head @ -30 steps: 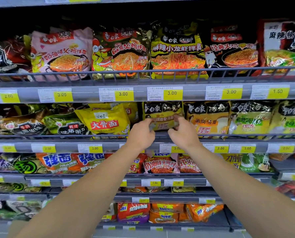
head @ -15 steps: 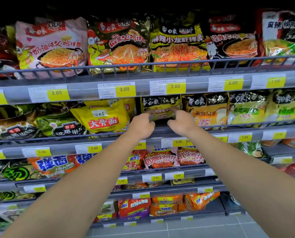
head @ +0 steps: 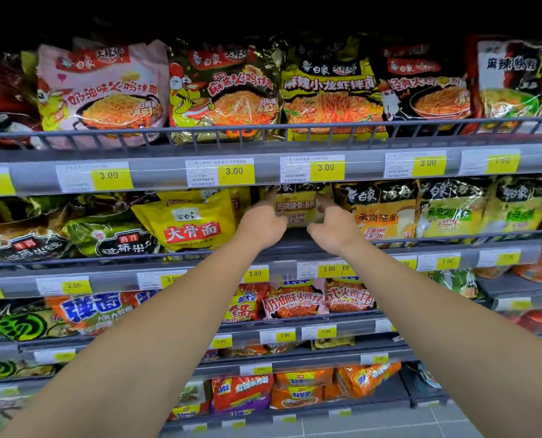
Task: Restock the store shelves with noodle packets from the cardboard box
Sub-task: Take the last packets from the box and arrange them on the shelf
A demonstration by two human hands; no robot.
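A yellow and black noodle packet [head: 296, 206] stands upright on the second shelf [head: 453, 240], in the gap between a big yellow bag and a row of similar packets. My left hand [head: 261, 221] holds its lower left edge, with the index finger stretched up along the side. On the other side, my right hand [head: 334, 224] grips the lower right edge, thumb below and fingers on the packet's face. Both arms reach straight forward. The cardboard box is out of view.
The yellow bag [head: 194, 222] sits close to my left hand, and a yellow packet [head: 380, 213] close to my right. The price rail [head: 263, 172] of the upper shelf hangs just above the packet. More stocked shelves lie below, and grey floor [head: 389, 428] shows at the bottom.
Both hands have slid higher along the packet's sides, with fingers stretched out more. The packet sits further back under the price rail. My view has drifted slightly.
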